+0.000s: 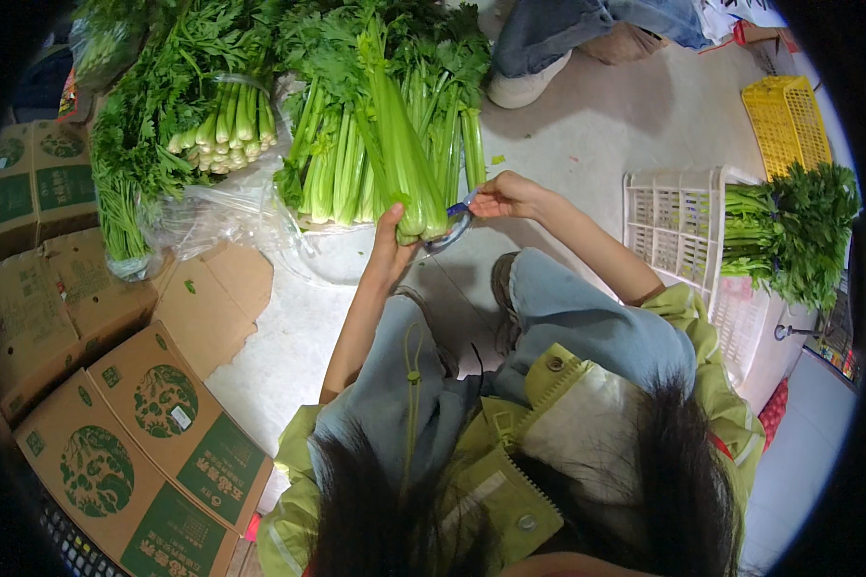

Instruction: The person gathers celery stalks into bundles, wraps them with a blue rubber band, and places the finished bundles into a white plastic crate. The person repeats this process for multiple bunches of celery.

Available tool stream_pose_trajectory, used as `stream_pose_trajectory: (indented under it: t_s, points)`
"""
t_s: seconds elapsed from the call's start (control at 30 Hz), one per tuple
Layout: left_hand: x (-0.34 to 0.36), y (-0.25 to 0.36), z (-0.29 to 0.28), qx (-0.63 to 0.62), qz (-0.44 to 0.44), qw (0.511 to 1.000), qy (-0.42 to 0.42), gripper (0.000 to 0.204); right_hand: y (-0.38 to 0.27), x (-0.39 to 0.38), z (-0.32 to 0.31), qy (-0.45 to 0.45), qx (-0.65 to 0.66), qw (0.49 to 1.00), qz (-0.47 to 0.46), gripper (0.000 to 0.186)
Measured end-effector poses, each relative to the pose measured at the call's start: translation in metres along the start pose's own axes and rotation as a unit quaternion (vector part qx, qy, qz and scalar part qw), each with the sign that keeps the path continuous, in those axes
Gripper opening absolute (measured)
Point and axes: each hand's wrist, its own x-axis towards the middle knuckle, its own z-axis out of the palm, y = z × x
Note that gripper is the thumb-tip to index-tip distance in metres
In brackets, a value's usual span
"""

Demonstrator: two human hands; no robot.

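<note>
My left hand (391, 248) is closed around the pale base of a green celery bunch (409, 168), its leafy tops pointing away from me. In my pinched right hand (512, 196) is a narrow blue band-like thing (464, 208), curving beside the celery's base; its exact kind is unclear. More celery stalks (335, 178) lie side by side just beyond, partly covered by the held bunch. At their left is a pile of thinner leafy greens with a tied bundle of pale cut ends (226, 135).
Printed cardboard boxes (154, 413) stand at my left, near a flat cardboard piece (216, 298). Crumpled clear plastic (226, 216) lies under the greens. To the right, a white crate (669, 216) holds leafy bunches (789, 231); a yellow crate (787, 125) is beyond. Another person's shoe (527, 85) rests ahead.
</note>
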Motion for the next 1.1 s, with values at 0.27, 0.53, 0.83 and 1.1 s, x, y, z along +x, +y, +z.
stream_pose_trajectory:
  t_s: [0.27, 0.53, 0.83, 1.1]
  points:
    - [0.002, -0.003, 0.002, 0.063, -0.007, 0.998, 0.022, 0.058, -0.023, -0.048, 0.015, 0.087, -0.052, 0.989, -0.104, 0.022]
    - [-0.002, -0.008, 0.035, 0.124, 0.005, 0.983, 0.133, 0.043, 0.01, -0.041, 0.052, 0.188, -0.135, 0.923, -0.307, 0.017]
    - [0.012, -0.026, 0.065, 0.25, 0.137, 0.948, 0.139, 0.037, 0.045, -0.033, 0.078, 0.31, -0.288, 0.816, -0.393, 0.02]
    - [0.019, -0.034, 0.053, 0.307, 0.202, 0.92, 0.135, 0.034, 0.055, -0.044, 0.084, 0.301, -0.384, 0.718, -0.497, 0.012]
